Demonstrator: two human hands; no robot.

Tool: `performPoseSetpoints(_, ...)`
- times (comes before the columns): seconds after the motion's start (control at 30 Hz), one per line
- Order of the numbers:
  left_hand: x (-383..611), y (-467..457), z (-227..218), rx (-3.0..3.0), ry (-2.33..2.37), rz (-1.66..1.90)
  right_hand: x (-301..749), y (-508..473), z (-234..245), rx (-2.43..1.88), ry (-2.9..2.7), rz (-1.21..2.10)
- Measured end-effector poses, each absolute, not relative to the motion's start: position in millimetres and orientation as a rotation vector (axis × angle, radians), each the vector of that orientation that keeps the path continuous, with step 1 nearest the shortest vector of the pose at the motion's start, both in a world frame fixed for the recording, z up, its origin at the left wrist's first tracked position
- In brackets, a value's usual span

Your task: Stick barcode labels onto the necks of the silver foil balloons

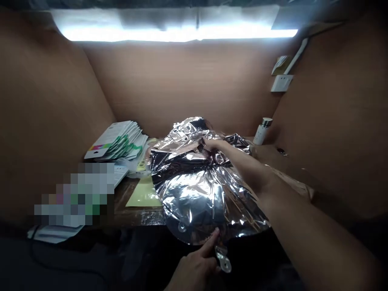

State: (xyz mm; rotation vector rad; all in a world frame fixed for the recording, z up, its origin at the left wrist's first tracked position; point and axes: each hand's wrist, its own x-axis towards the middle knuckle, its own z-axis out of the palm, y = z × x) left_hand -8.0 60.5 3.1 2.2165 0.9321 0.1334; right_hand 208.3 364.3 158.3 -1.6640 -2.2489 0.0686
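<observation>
A crumpled silver foil balloon [197,190] lies flat on the wooden desk [133,216], its round part hanging over the front edge. My left hand [195,268] is at the bottom centre, fingers curled, pinching the balloon's lower rim beside its small valve tab [222,258]. My right hand [212,144] reaches across the foil to its far part, fingers closed on a fold of the foil there. My right forearm lies over the balloon's right side.
A fanned stack of white and green printed cards [118,139] sits at the back left. A yellow-green sheet [144,192] lies beside the balloon. A small white bottle [262,130] stands at the back right. Brown partition walls [182,85] close in three sides. A light strip glows overhead.
</observation>
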Motion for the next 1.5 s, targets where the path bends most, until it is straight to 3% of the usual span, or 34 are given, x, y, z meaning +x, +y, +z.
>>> performPoseSetpoints(0.1,-30,61,16,2.014,0.821,0.409,211,332,155,-1.703,-2.098,-0.037)
performPoseSetpoints(0.2,-53,64,36,1.668,1.043,0.726,212,266,152,-1.532,-2.113,0.051)
performPoseSetpoints(0.33,-62,72,53,1.296,1.267,1.015,207,137,130,-0.928,-2.406,0.902)
performPoseSetpoints(0.47,-53,69,52,1.120,1.137,1.027,199,52,88,-1.024,-2.179,0.919)
performPoseSetpoints(0.6,-48,52,43,1.168,0.806,0.942,202,34,53,-1.152,-1.798,1.046)
performPoseSetpoints(0.83,-46,35,42,1.382,1.072,0.939,206,12,48,-1.170,-1.847,0.980)
performPoseSetpoints(0.97,-42,35,42,1.394,1.075,0.929,199,6,46,-1.216,-1.794,1.100)
performPoseSetpoints(1.03,-39,35,40,1.396,1.070,0.931,197,6,41,-1.229,-1.839,1.012)
performPoseSetpoints(1.33,-30,34,37,1.438,1.162,0.925,198,11,17,-0.955,-2.168,0.013)
performPoseSetpoints(1.5,-30,34,32,1.490,1.242,0.905,197,8,18,-0.927,-2.177,-0.068)
